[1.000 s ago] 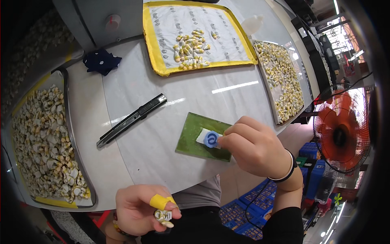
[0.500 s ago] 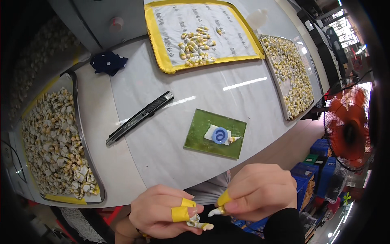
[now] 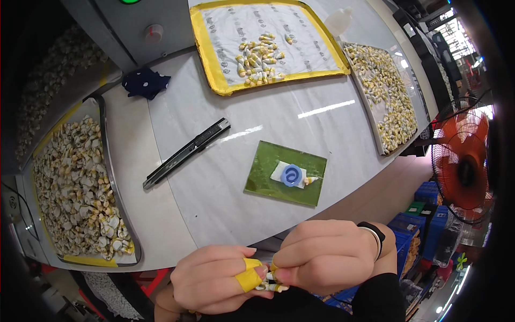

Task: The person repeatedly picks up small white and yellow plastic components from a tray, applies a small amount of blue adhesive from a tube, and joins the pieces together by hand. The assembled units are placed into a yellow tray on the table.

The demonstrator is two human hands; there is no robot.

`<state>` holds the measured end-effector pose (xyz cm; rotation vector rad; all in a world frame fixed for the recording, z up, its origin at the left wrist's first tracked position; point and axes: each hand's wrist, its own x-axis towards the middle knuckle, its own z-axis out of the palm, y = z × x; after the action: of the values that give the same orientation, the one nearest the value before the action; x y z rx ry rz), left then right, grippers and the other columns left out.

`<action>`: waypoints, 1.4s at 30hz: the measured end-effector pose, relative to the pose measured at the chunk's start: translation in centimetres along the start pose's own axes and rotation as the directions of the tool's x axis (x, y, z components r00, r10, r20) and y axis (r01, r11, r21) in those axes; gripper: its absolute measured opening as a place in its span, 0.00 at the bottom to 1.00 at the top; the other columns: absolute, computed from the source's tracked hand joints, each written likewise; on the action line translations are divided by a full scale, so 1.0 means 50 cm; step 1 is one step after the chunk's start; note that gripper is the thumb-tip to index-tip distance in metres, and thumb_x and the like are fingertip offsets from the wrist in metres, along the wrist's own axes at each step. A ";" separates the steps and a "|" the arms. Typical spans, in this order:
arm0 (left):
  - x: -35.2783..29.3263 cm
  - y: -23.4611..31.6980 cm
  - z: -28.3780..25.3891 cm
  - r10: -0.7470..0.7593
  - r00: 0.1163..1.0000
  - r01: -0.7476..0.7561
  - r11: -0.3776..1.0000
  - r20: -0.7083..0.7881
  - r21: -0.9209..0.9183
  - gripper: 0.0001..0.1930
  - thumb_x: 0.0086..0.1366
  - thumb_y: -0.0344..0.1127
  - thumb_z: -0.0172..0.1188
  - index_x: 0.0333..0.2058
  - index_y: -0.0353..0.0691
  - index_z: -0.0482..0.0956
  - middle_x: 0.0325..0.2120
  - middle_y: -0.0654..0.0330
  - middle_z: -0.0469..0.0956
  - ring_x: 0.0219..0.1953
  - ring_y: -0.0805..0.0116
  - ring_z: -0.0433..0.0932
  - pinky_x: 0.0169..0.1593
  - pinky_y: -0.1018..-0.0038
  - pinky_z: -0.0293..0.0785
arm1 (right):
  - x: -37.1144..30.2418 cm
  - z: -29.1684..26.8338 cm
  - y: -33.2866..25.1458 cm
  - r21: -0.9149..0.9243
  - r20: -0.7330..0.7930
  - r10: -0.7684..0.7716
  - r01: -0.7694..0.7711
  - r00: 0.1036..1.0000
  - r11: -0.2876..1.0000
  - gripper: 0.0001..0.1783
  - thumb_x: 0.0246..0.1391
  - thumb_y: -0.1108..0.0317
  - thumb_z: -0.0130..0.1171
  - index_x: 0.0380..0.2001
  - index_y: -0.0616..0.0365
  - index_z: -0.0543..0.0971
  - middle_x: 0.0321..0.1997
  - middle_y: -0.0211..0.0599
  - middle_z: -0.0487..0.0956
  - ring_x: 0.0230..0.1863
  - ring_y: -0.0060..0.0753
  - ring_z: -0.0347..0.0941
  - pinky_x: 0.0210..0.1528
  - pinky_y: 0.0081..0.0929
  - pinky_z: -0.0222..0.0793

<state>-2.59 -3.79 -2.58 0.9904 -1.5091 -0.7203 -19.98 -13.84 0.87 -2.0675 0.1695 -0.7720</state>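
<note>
Close together at the bottom of the head view, both my hands are closed, with yellow tape on their fingers. My left hand (image 3: 212,279) grips small white-and-yellow painted pieces (image 3: 278,288) with peach tips. The thumb and forefinger of my right hand (image 3: 327,255) pinch another such piece, mostly hidden, right against those in the left. Beyond the hands lies a green slab (image 3: 263,172). It bears a round blue cap-like dish (image 3: 291,175) on a white patch, with one painted piece (image 3: 309,181) beside the dish.
A black utility knife (image 3: 188,153) lies left of the slab. A heaped tray (image 3: 110,177) stands left, a yellow-edged tray (image 3: 214,88) with several pieces at the back, and a full tray (image 3: 371,121) at right. Beyond are a dark dotted cloth (image 3: 146,84), a white bottle (image 3: 338,22) and an orange fan (image 3: 464,161).
My hands have come together: the right moved left and brought its piece against those in the left hand. A wristband on my right wrist has come into sight.
</note>
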 end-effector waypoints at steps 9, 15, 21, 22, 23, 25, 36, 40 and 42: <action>-0.002 -0.004 0.000 -0.034 0.999 0.034 0.999 0.003 0.041 0.18 0.41 0.32 0.75 0.33 0.37 0.80 0.26 0.61 0.78 0.28 0.64 0.78 0.34 0.74 0.79 | -0.004 -0.001 0.001 -0.065 -0.016 -0.005 0.003 1.000 0.998 0.07 0.40 0.81 0.64 0.24 0.65 0.75 0.26 0.42 0.78 0.21 0.34 0.74 0.21 0.24 0.71; -0.018 -0.009 0.031 0.033 0.983 0.000 0.983 -0.181 0.181 0.18 0.44 0.29 0.72 0.37 0.39 0.80 0.29 0.60 0.80 0.31 0.63 0.78 0.39 0.69 0.78 | -0.018 0.009 -0.011 -0.165 -0.068 0.025 -0.036 0.997 0.986 0.12 0.37 0.77 0.69 0.27 0.61 0.77 0.27 0.38 0.79 0.23 0.33 0.74 0.23 0.24 0.72; -0.025 0.000 0.024 -0.500 0.866 0.419 0.752 -0.025 -0.509 0.18 0.50 0.36 0.70 0.34 0.34 0.73 0.29 0.48 0.78 0.26 0.69 0.77 0.34 0.75 0.75 | -0.014 0.003 0.013 0.127 -0.143 0.090 -0.072 0.986 0.989 0.12 0.39 0.80 0.66 0.32 0.63 0.81 0.28 0.35 0.77 0.26 0.31 0.72 0.26 0.23 0.66; -0.024 -0.004 0.029 -0.509 0.861 0.401 0.687 -0.008 -0.607 0.17 0.51 0.35 0.69 0.34 0.32 0.73 0.29 0.46 0.77 0.27 0.71 0.76 0.32 0.78 0.73 | -0.011 -0.003 0.013 0.093 -0.132 0.098 -0.086 0.986 0.992 0.12 0.39 0.80 0.66 0.32 0.63 0.81 0.28 0.35 0.76 0.26 0.31 0.71 0.27 0.23 0.65; -0.026 -0.007 0.028 -0.495 0.868 0.384 0.625 0.036 -0.680 0.15 0.52 0.30 0.67 0.36 0.31 0.74 0.31 0.48 0.78 0.30 0.70 0.77 0.35 0.77 0.73 | -0.010 -0.006 0.014 0.059 -0.120 0.105 -0.099 0.987 0.993 0.12 0.40 0.79 0.67 0.33 0.63 0.81 0.28 0.34 0.76 0.26 0.30 0.70 0.27 0.22 0.64; -0.030 -0.008 0.022 -0.457 0.883 0.352 0.483 0.112 -0.801 0.13 0.54 0.20 0.63 0.40 0.28 0.75 0.35 0.52 0.78 0.36 0.68 0.78 0.42 0.73 0.73 | -0.012 0.001 0.016 0.113 -0.089 0.145 -0.134 0.985 0.984 0.12 0.40 0.75 0.69 0.33 0.58 0.82 0.31 0.33 0.74 0.29 0.29 0.67 0.29 0.22 0.62; -0.030 -0.011 0.006 -0.471 0.804 0.528 0.284 0.363 -0.800 0.09 0.56 0.19 0.61 0.37 0.29 0.76 0.33 0.55 0.78 0.39 0.70 0.77 0.46 0.75 0.70 | 0.007 -0.011 0.019 0.226 0.180 0.266 -0.303 0.947 0.926 0.06 0.44 0.69 0.68 0.26 0.54 0.80 0.30 0.30 0.71 0.31 0.31 0.66 0.32 0.24 0.61; -0.030 -0.014 0.007 -0.417 0.821 0.527 0.294 0.389 -0.797 0.08 0.56 0.19 0.60 0.36 0.29 0.76 0.33 0.55 0.79 0.38 0.70 0.77 0.46 0.75 0.71 | 0.010 -0.013 0.019 0.214 0.224 0.197 -0.246 0.954 0.946 0.07 0.44 0.69 0.67 0.28 0.55 0.79 0.30 0.31 0.71 0.31 0.31 0.66 0.32 0.25 0.60; -0.032 -0.013 0.009 -0.422 0.821 0.521 0.282 0.384 -0.806 0.08 0.56 0.19 0.60 0.36 0.29 0.76 0.33 0.55 0.79 0.38 0.70 0.77 0.46 0.76 0.71 | 0.010 -0.013 0.018 0.202 0.228 0.183 -0.230 0.956 0.952 0.08 0.44 0.69 0.67 0.29 0.55 0.79 0.30 0.31 0.71 0.31 0.32 0.66 0.32 0.25 0.60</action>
<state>-2.91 -2.70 -3.98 0.5135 -0.6046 -1.8123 -19.81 -15.00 0.66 -1.8615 0.1709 -0.4226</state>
